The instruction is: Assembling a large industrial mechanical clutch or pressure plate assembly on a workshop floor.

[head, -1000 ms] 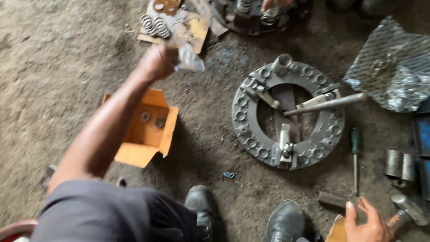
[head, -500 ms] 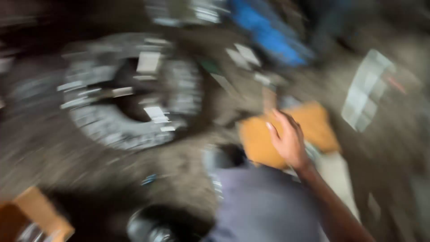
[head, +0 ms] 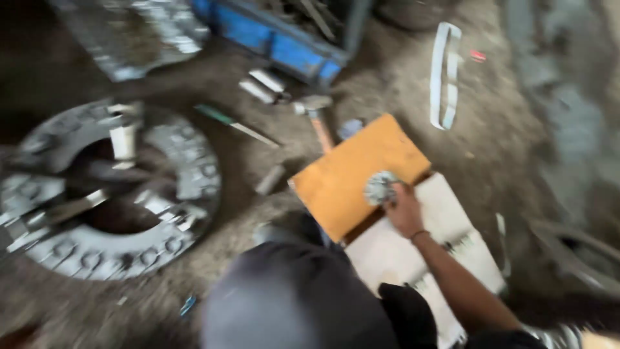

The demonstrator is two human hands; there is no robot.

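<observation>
Orange cardboard flap (head: 352,171), blue box (head: 271,40), seemingly grey clutch plate (head: 110,194).

Bare floor (head: 497,148) lies open to the right of the orange cardboard (head: 352,174) — free passage there. Far of the cardboard a hammer (head: 316,116) and blue box (head: 278,39) crowd in; left, the big metal ring (head: 103,194) blocks the ground.

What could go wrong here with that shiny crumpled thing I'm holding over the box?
The right hand grips a small silvery crumpled piece at the edge of the orange cardboard flap; it might slip into the dirt. The hammer and screwdriver lying loose nearby could be stepped on.
</observation>
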